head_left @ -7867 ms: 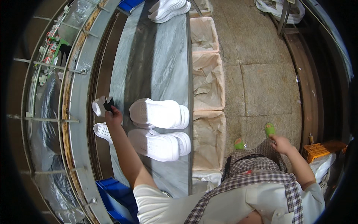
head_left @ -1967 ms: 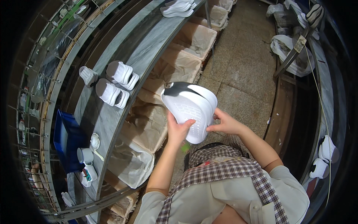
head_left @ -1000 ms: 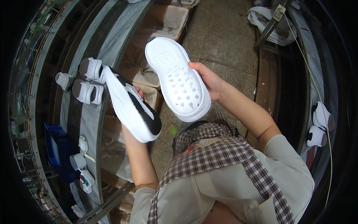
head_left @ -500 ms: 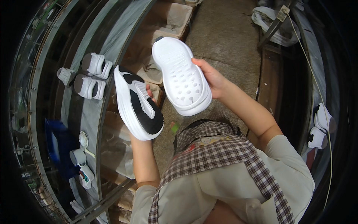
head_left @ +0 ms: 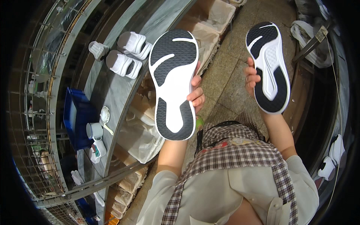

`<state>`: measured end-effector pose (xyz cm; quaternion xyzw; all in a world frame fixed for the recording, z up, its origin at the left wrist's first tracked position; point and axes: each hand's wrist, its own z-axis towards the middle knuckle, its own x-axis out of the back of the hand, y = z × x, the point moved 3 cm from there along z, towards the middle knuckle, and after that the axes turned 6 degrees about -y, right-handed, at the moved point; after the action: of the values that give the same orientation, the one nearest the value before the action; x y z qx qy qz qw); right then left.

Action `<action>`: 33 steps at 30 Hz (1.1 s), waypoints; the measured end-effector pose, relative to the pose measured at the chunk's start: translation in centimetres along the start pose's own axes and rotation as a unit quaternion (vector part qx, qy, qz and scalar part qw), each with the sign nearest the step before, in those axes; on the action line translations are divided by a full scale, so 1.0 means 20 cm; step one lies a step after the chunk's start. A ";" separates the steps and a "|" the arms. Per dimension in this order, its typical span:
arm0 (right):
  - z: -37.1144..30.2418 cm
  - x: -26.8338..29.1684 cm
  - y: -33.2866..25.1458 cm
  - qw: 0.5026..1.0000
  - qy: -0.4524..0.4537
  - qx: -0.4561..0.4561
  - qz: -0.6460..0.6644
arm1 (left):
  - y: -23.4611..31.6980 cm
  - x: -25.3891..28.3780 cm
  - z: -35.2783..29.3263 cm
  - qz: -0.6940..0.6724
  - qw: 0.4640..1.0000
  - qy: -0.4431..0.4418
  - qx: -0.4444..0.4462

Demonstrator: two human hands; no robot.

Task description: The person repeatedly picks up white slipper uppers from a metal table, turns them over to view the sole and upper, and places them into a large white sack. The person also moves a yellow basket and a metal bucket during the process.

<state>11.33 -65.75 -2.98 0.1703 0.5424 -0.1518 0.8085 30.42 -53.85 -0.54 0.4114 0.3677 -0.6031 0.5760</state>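
My left hand (head_left: pixel 197 93) is closed around the edge of a white shoe sole (head_left: pixel 173 84) with black textured tread patches, its bottom turned up toward me. Its fingers curl over the right edge, and the thumb is hidden behind. Farther right, my right hand (head_left: pixel 251 77) grips a second shoe sole (head_left: pixel 270 69), also white with black tread and a grooved hollow in the middle. The fingertips show at its left edge. The two soles are held apart in the air, toe ends pointing away from me.
On the bench (head_left: pixel 125 88) at left stand grey-and-white shoe pieces (head_left: pixel 125 65), a blue crate (head_left: pixel 77 120), a white mug (head_left: pixel 94 131) and a small strainer (head_left: pixel 105 114). Lined bins (head_left: pixel 215 17) sit beyond it. More white shoe pieces (head_left: pixel 332 157) lie at right, near a hanging cord (head_left: pixel 339 101).
The right hand's sole has been turned over, from its perforated inner side to its tread, and moved right. The left sole is raised and turned to face me more squarely. The view has shifted.
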 end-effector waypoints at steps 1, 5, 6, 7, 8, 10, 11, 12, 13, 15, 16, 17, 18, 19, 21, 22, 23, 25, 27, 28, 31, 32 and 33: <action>-0.01 -0.01 0.01 1.000 -0.022 -0.013 0.011 | -0.01 -0.01 0.00 0.007 1.000 0.003 -0.005; -0.07 -0.01 0.05 1.000 0.006 -0.027 -0.006 | -0.02 0.01 -0.01 0.005 0.999 0.038 -0.004; -0.07 0.00 0.05 0.999 -0.012 -0.027 -0.015 | -0.04 0.03 0.00 -0.006 1.000 0.025 0.001; -0.08 0.00 0.06 0.999 -0.026 -0.031 0.002 | -0.04 0.04 0.00 -0.018 1.000 0.023 -0.008; -0.07 0.00 0.06 0.998 -0.043 -0.044 0.030 | -0.04 0.06 0.01 -0.042 0.999 0.017 0.003; -0.05 0.01 0.05 0.995 -0.081 -0.046 0.028 | -0.05 0.10 0.02 -0.043 0.999 0.001 0.006; -0.04 0.01 0.05 0.994 -0.094 -0.050 0.027 | -0.04 0.11 0.02 -0.043 0.999 0.001 0.013; -0.04 0.02 0.05 0.993 -0.103 -0.048 0.025 | -0.04 0.12 0.01 -0.040 0.999 0.006 0.008; -0.04 0.02 0.04 0.993 -0.102 -0.047 0.024 | -0.04 0.12 0.00 -0.028 0.999 0.022 0.002; -0.04 0.02 0.04 0.993 -0.110 -0.048 0.021 | -0.03 0.13 -0.01 -0.015 0.999 0.042 -0.003; -0.04 0.02 0.05 0.993 -0.099 -0.048 0.030 | -0.03 0.12 -0.02 -0.024 0.999 0.046 -0.003; -0.04 0.01 0.05 0.994 -0.094 -0.050 0.027 | -0.03 0.12 -0.03 0.005 0.998 0.065 -0.011; -0.04 0.00 0.05 0.994 -0.090 -0.050 0.025 | -0.03 0.11 -0.05 0.030 0.995 0.095 -0.027; -0.04 -0.01 0.06 0.995 -0.078 -0.048 0.027 | -0.03 0.11 -0.05 0.056 0.990 0.125 -0.043; -0.04 -0.02 0.05 0.999 -0.018 -0.043 -0.021 | -0.02 0.09 -0.05 0.243 0.961 0.125 -0.051; -0.02 -0.02 0.04 0.995 0.013 -0.039 -0.088 | 0.00 0.13 -0.06 0.303 0.909 0.284 -0.040; 0.01 -0.02 0.02 0.986 0.038 -0.045 -0.155 | 0.02 0.16 -0.08 0.353 0.823 0.444 -0.028; 0.02 0.04 -0.05 0.828 0.315 -0.057 -0.460 | 0.03 0.17 -0.01 0.453 0.809 0.374 -0.005; 0.13 0.04 -0.02 0.882 0.221 -0.056 -0.412 | 0.01 0.20 0.01 0.522 0.757 0.392 0.005; 0.15 0.05 -0.01 0.857 0.240 -0.061 -0.451 | 0.00 0.21 0.02 0.529 0.749 0.399 -0.008; 0.19 0.04 0.02 0.782 0.261 -0.077 -0.561 | -0.03 0.23 0.04 0.529 0.755 0.384 -0.050; 0.20 0.02 0.04 0.758 0.243 -0.072 -0.601 | -0.03 0.23 0.04 0.528 0.749 0.394 -0.070; 0.21 0.01 0.05 0.724 0.247 -0.070 -0.640 | -0.03 0.23 0.05 0.525 0.744 0.402 -0.090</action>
<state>15.25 -66.72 -1.55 -0.2432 0.7120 -0.5473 0.3666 29.66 -56.47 -4.33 0.6900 0.3436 0.0524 0.6349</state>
